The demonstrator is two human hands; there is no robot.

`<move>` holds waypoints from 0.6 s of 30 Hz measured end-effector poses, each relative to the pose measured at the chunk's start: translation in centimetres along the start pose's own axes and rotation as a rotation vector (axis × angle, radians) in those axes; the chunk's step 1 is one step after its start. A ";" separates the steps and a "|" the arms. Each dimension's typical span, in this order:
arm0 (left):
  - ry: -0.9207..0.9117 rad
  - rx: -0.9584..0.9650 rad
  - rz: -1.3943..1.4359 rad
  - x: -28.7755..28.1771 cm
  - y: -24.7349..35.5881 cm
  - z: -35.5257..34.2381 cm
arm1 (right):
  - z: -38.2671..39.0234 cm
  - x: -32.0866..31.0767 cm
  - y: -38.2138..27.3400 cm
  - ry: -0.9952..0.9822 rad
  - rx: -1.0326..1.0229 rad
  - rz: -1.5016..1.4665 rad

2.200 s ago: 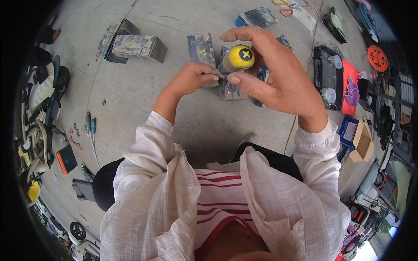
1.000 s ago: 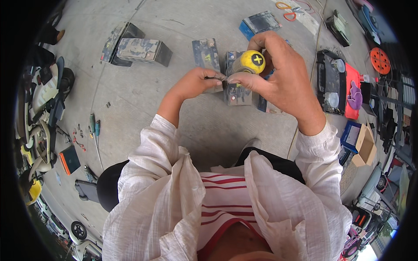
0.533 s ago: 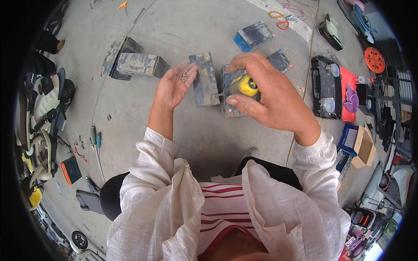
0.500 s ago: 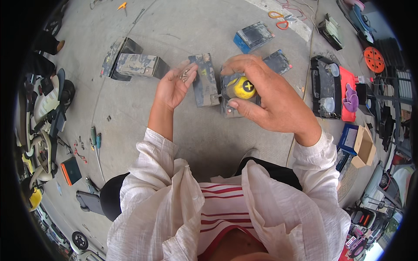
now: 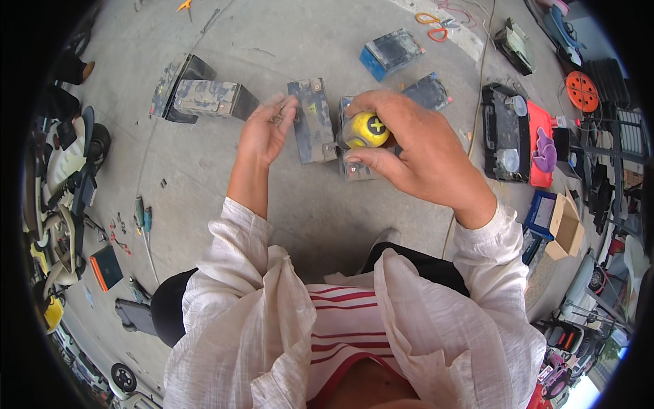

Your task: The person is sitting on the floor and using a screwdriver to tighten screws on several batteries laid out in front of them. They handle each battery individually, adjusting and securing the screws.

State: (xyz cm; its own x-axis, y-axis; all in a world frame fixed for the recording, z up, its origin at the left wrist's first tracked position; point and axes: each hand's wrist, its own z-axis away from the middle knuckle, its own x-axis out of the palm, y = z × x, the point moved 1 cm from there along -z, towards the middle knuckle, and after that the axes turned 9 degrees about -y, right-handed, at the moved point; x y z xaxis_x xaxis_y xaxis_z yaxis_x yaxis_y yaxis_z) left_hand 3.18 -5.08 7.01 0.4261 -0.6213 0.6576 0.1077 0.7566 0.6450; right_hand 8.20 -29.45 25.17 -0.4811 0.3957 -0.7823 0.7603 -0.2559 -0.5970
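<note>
My right hand [image 5: 432, 157] is wrapped round a screwdriver [image 5: 364, 131] with a yellow and black handle, its end facing up. It is over a dusty dark battery [image 5: 360, 172], largely hidden by the hand; the tool's tip is out of sight. To its left stands another dirt-streaked battery [image 5: 313, 126], with a yellow mark on top. Beside that one, my left hand [image 5: 262, 136] holds a few small screws [image 5: 278, 118], its fingers curled up around them so they only partly show.
More batteries lie around: a grey one [image 5: 204, 97] at left, a blue-sided one [image 5: 388, 56] beyond, another [image 5: 429, 90] behind my right hand. Screwdrivers [image 5: 144, 218] lie at left, orange-handled scissors [image 5: 432, 26] far off. A black and red toolbox [image 5: 507, 136] and open carton [image 5: 564, 228] are at right.
The fingers of my left hand have curled in over the screws, which lay more exposed on the palm. My right hand and the screwdriver handle have shifted slightly left. The whole view has moved a little.
</note>
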 end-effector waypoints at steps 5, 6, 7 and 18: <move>-0.003 -0.019 0.026 -0.2 -0.4 -0.1 | -0.2 0.2 0.4 0.035 0.073 0.097; -0.012 -0.023 0.032 0.0 -0.4 -0.1 | -0.1 0.1 0.4 0.043 0.035 0.095; -0.022 -0.026 0.039 0.1 -0.5 -0.2 | -0.1 0.3 0.5 0.032 -0.016 0.045; 0.016 -0.085 -0.027 -1.0 -1.2 -0.8 | 0.1 0.2 0.2 -0.014 0.077 -0.020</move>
State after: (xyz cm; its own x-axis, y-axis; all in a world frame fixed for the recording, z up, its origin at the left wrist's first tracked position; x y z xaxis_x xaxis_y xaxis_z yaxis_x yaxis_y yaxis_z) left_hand 3.33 -5.23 5.26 0.4361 -0.6386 0.6340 0.1951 0.7549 0.6262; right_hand 8.25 -29.49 24.86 -0.5023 0.3896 -0.7719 0.7150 -0.3149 -0.6242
